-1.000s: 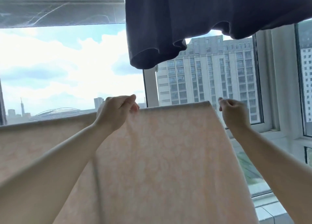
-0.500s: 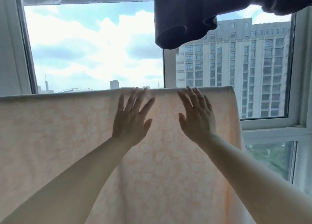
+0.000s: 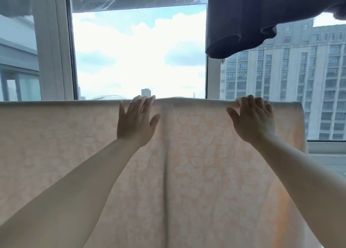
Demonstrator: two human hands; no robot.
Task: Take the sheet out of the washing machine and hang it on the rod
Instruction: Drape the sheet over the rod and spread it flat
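Peach patterned sheet (image 3: 206, 173) draped before white-framed window (image 3: 54, 60), left hand (image 3: 135, 120) and right hand (image 3: 252, 120) grip spread flat, dark garment (image 3: 252, 14) overhead

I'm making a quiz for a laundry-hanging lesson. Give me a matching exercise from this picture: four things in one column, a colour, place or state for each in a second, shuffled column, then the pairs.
Column 1
1. sheet
2. dark cloth
3. left hand
4. right hand

Column 2
A. hangs at the upper right, in front of the window
B. open, near the sheet's right end, fingers curled over its top edge
C. pale peach, draped across the view
D. open, fingers spread flat near the middle crease

Pairs: 1-C, 2-A, 3-D, 4-B
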